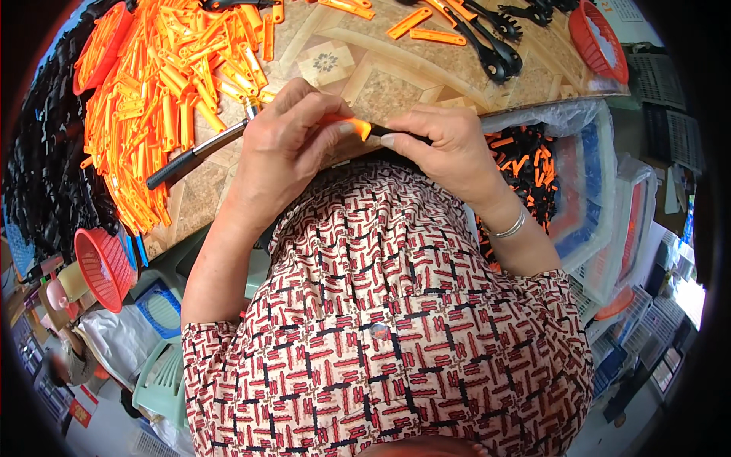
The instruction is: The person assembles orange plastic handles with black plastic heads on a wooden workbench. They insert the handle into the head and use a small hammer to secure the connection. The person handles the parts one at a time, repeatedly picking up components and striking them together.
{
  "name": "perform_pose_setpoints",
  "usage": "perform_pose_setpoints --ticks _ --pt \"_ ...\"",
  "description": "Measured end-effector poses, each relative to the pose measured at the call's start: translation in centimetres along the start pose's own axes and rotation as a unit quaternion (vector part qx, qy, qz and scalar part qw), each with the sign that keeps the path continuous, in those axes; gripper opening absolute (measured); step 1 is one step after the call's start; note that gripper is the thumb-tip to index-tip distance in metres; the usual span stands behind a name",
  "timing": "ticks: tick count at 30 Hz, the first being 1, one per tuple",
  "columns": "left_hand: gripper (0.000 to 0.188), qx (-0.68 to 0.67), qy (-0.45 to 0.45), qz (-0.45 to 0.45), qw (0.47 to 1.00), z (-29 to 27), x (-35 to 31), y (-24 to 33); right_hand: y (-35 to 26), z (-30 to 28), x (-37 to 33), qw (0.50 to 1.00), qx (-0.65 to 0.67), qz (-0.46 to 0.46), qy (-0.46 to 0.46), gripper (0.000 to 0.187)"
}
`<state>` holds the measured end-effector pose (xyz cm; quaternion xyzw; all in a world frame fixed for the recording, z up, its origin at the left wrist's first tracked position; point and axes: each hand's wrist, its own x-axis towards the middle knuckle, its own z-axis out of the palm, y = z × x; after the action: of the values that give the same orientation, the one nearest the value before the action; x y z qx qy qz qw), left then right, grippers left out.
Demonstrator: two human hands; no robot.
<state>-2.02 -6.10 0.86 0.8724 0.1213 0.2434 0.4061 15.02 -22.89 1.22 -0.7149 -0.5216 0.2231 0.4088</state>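
Close above the table edge, my left hand (293,133) is closed round an orange handle piece (362,129). My right hand (445,139) pinches a dark, narrow part (380,131) that meets the orange piece end to end; most of it is hidden by my fingers, so its kind does not show. Beside my left wrist is a hammer (202,149) with a black grip and a metal shaft, its head near the orange pile. A big heap of orange handle pieces (164,114) covers the table's left side.
Black kitchen utensils (495,57) and loose orange pieces (438,36) lie at the far right of the table (373,65). Red baskets (598,46) stand at its edges. Below on the right, a plastic-lined bin (525,164) holds black and orange parts. Black items (53,152) are piled far left.
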Motion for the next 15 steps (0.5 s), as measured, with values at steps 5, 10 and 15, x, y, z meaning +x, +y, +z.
perform_pose_setpoints --ticks 5,10,15 --pt "0.014 0.038 -0.038 0.039 0.998 -0.8 0.0 -0.2 -1.1 -0.2 0.8 0.960 -0.191 -0.192 0.071 0.009" --pt "0.014 -0.042 -0.046 -0.025 0.998 -1.6 -0.5 -0.5 -0.4 -0.1 1.0 0.992 -0.069 -0.108 0.007 0.009" --pt "0.020 0.024 -0.003 0.039 0.999 -2.2 -0.3 -0.6 0.3 0.1 1.3 0.951 0.259 0.157 -0.067 0.012"
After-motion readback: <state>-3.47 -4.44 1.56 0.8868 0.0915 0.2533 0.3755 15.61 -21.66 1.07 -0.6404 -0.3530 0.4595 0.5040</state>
